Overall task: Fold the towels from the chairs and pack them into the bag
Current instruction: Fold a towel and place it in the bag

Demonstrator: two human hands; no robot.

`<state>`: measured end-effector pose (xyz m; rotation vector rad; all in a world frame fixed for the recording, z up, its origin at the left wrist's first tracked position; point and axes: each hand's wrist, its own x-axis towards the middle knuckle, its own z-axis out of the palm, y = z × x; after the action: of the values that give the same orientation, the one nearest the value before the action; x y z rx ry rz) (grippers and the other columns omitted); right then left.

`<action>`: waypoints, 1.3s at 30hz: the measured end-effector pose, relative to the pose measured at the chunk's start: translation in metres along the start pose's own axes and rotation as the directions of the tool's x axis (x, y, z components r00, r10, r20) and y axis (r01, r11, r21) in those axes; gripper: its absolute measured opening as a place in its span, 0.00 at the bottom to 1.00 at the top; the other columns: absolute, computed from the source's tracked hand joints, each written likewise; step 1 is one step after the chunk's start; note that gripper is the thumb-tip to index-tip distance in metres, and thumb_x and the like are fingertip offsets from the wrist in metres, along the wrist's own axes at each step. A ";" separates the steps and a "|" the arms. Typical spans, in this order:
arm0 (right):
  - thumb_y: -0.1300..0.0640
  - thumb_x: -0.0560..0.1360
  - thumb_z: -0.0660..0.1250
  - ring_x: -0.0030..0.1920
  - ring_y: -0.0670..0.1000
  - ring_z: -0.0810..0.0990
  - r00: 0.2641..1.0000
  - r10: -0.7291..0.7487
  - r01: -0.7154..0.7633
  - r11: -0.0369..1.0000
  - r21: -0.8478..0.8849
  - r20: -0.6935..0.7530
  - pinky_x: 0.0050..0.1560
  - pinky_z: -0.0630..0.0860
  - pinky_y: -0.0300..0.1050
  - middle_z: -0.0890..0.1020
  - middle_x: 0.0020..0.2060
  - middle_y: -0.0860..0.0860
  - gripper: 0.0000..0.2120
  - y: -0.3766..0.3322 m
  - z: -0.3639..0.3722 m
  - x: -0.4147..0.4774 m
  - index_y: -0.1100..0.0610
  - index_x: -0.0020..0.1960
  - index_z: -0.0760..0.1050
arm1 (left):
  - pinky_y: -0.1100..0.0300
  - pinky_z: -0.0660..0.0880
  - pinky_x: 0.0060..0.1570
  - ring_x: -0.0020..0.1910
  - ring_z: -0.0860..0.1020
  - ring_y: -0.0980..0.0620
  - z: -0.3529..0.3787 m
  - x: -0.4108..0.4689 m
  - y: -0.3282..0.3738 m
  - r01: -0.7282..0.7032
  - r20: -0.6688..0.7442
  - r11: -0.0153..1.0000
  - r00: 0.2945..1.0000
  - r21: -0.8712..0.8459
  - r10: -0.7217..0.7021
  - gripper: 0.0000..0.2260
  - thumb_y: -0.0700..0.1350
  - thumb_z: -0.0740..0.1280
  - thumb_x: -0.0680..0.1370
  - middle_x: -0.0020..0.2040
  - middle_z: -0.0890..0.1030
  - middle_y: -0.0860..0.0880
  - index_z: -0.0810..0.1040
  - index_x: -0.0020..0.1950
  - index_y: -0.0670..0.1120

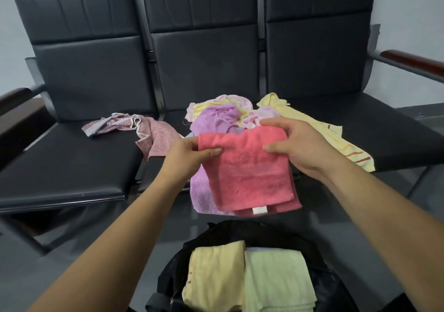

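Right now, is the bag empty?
No, a folded yellow towel and a folded green towel lie side by side in the bag.

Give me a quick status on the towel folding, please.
Left grip and right grip pinch pink towel, folded. Two towels in bag. Loose pile on chairs; nothing in the way.

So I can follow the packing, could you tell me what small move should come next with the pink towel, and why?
Probably lower the pink towel into the bag: left hand and right hand pinch its top edge, it already looks folded, and the open bag below holds a folded yellow towel and green towel.
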<state>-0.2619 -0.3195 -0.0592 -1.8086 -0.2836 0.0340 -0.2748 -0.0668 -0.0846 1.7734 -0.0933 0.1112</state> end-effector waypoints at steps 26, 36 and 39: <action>0.65 0.78 0.71 0.31 0.53 0.84 0.709 0.683 -0.536 0.684 0.495 -0.177 0.31 0.82 0.43 0.85 0.36 0.60 0.09 0.165 -0.009 -0.090 0.71 0.54 0.80 | 0.46 0.82 0.54 0.55 0.84 0.50 0.103 -0.078 -0.108 0.325 0.217 0.944 0.926 -0.048 -0.308 0.10 0.49 0.64 0.84 0.58 0.85 0.51 0.78 0.64 0.61; 0.65 0.76 0.71 0.45 0.59 0.82 0.577 0.782 -0.787 0.609 0.093 -0.237 0.45 0.78 0.51 0.82 0.44 0.62 0.07 0.258 0.018 -0.108 0.68 0.51 0.79 | 0.44 0.82 0.47 0.50 0.83 0.46 0.133 -0.117 -0.206 0.636 0.287 0.758 0.706 0.145 -0.647 0.14 0.50 0.64 0.84 0.58 0.83 0.43 0.74 0.69 0.55; 0.62 0.77 0.69 0.44 0.56 0.80 0.563 0.804 -0.820 0.572 -0.013 -0.189 0.41 0.75 0.47 0.81 0.43 0.58 0.03 0.260 0.021 -0.106 0.62 0.47 0.78 | 0.56 0.80 0.46 0.50 0.81 0.50 0.135 -0.110 -0.224 0.582 0.295 0.749 0.690 0.317 -0.661 0.19 0.48 0.65 0.82 0.56 0.82 0.46 0.70 0.73 0.52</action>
<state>-0.3231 -0.3810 -0.3272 -1.8827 0.7267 0.5404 -0.3529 -0.1528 -0.3435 1.9144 0.2554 -0.7693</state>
